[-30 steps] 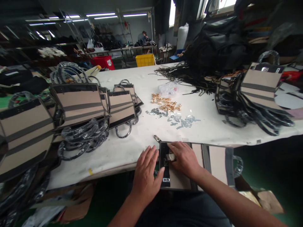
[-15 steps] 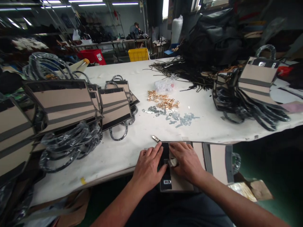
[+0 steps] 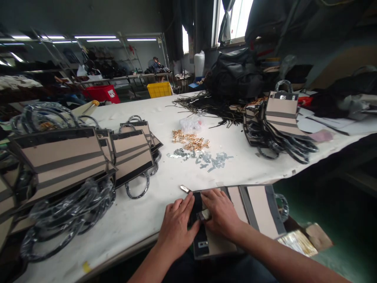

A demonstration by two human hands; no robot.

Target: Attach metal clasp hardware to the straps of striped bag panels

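Compared with the frame taken one second ago, the left hand (image 3: pixel 176 226) has been moved from beside the bag panel (image 3: pixel 262 204) onto its black end band (image 3: pixel 201 232); the view has been shifted, with more of the window (image 3: pixel 235 19) now shown; the bag panel is still laid across the near edge of the white table (image 3: pixel 141 220); the left hand is held flat, fingers together and thumb spread apart; by the right hand (image 3: pixel 222 214), fingers bent, a small pale item (image 3: pixel 205 214) is gripped against the panel, its nature not made out; as to containers, a clear plastic bag (image 3: pixel 190 124) is noted behind the loose gold fittings (image 3: pixel 193 141), its contents indistinct; a yellow crate (image 3: pixel 159 90) and a red bin (image 3: pixel 101 93) are seen beyond the table, their contents not discernible.
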